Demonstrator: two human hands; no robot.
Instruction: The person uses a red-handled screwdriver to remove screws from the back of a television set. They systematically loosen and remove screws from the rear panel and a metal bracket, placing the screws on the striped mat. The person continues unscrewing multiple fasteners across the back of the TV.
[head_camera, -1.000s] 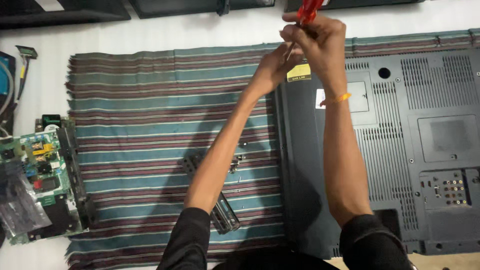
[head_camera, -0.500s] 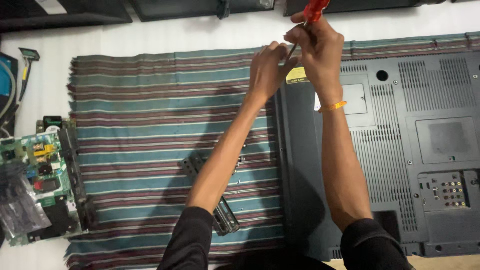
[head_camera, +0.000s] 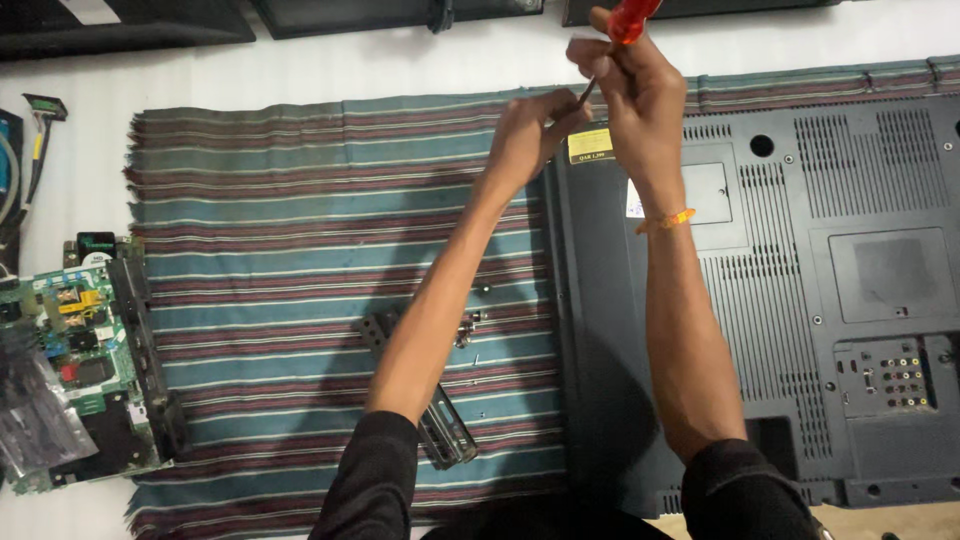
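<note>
Red-handled screwdriver (head_camera: 622, 35) stands gripped in the right hand (head_camera: 635, 95), left hand (head_camera: 535, 135) pinching its shaft to steady the tip at the television back panel's (head_camera: 800, 300) far-left corner.

Both hands (head_camera: 590, 105) on red-handled screwdriver (head_camera: 622, 30) over television back (head_camera: 800, 290)

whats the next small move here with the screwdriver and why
Probably seat the tip squarely and turn. The right hand grips the red-handled screwdriver, and the left hand pinches near its tip at the top corner of the grey back panel, so it looks lined up.
</note>
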